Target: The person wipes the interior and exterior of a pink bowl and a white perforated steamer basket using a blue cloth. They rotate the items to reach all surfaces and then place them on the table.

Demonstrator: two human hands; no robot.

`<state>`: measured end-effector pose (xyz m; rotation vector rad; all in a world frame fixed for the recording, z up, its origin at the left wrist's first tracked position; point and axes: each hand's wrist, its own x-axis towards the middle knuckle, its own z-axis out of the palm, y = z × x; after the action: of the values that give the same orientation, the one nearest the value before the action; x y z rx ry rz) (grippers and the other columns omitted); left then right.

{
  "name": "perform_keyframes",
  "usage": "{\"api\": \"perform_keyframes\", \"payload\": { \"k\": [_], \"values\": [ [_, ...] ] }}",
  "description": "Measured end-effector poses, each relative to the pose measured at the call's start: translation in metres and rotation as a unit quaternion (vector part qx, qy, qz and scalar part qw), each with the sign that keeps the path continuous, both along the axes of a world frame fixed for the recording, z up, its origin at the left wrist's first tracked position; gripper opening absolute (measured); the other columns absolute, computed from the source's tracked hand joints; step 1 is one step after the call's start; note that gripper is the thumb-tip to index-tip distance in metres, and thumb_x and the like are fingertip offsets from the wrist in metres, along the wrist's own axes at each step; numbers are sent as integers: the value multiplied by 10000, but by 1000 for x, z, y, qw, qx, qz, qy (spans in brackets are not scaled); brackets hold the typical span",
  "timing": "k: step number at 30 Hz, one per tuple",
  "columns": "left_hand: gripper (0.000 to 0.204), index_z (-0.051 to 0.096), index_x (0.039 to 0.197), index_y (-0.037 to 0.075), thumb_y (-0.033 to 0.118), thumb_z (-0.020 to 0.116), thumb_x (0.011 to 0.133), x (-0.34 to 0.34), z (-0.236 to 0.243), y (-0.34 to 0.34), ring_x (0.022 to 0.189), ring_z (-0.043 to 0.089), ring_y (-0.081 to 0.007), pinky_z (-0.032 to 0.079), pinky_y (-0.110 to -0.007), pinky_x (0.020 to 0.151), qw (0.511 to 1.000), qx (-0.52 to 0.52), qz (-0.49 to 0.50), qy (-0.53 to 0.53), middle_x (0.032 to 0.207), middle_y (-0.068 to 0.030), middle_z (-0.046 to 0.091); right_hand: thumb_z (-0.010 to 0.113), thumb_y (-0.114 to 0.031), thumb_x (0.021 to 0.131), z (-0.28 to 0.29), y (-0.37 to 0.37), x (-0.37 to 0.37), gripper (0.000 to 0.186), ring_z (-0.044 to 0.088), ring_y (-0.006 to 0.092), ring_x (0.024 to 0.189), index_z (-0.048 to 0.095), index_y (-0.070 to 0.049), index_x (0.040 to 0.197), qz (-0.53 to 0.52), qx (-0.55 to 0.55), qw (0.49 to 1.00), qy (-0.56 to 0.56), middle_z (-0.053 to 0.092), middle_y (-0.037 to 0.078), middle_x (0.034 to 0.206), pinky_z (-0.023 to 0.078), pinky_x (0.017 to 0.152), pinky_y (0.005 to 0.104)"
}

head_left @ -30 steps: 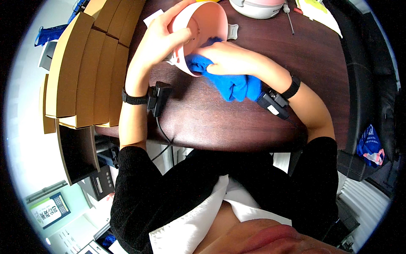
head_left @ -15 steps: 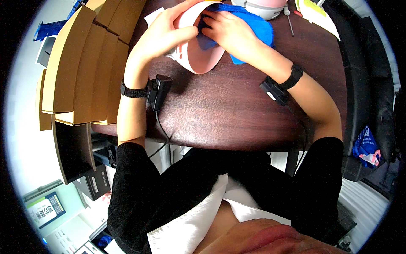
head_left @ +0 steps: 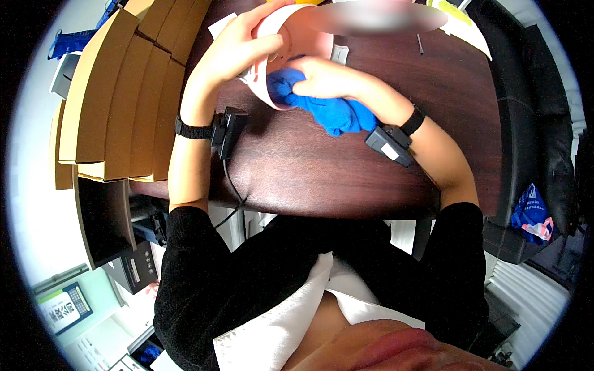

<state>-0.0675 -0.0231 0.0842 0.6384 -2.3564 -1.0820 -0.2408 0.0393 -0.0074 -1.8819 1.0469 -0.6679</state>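
A hollow pink shell (head_left: 309, 40) lies tilted at the far side of the dark wooden table (head_left: 297, 161), its open side turned toward me. My left hand (head_left: 244, 46) is closed round its left rim, the thumb lying over the edge. At the shell's near wall, my right hand (head_left: 325, 77) grips a bunched blue cloth (head_left: 337, 114). Part of the cloth is inside the shell, and the rest trails out to the right beneath my wrist. The right fingertips are mostly hidden in the shell and cloth.
Brown cardboard boxes (head_left: 114, 93) stand in a row along the table's left side. A screwdriver shaft (head_left: 420, 44) shows at the far right, beside a blurred pale object (head_left: 377, 18). A black padded seat (head_left: 526, 117) borders the right. A cable (head_left: 232, 182) hangs from my left wrist device.
My right hand has drawn the blue cloth toward me, from the shell's far right to its near wall, and the cloth has bunched up. The left hand keeps its hold on the rim.
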Motion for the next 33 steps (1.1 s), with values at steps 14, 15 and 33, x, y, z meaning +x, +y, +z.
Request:
{"api": "perform_keyframes", "payload": {
  "k": [14, 15, 33],
  "values": [
    [685, 417, 1372, -31, 254, 526, 759, 12, 1, -2, 1231, 482, -215, 324, -320, 1077, 999, 16, -21, -37, 1316, -152, 529, 546, -105, 831, 58, 14, -17, 394, 590, 103, 857, 539, 8, 1208, 0, 26, 989, -143, 634, 36, 1004, 498, 780, 265],
    [665, 438, 1365, -5, 260, 538, 764, 15, -2, -3, 1173, 523, -215, 368, -316, 1030, 1000, 10, -18, -15, 1263, -152, 561, 534, -81, 827, 63, 18, -24, 410, 595, 106, 868, 531, 10, 1226, -20, -17, 993, -113, 637, 41, 1025, 503, 786, 269],
    [658, 408, 1376, -1, 189, 484, 751, 55, -70, 21, 1219, 478, -206, 387, -303, 1000, 934, 117, 119, 315, 1314, -129, 504, 561, -88, 795, 119, 28, -84, 266, 593, 126, 802, 610, -37, 1052, -211, 1, 965, -155, 627, 30, 902, 478, 771, 268]
  ]
}}
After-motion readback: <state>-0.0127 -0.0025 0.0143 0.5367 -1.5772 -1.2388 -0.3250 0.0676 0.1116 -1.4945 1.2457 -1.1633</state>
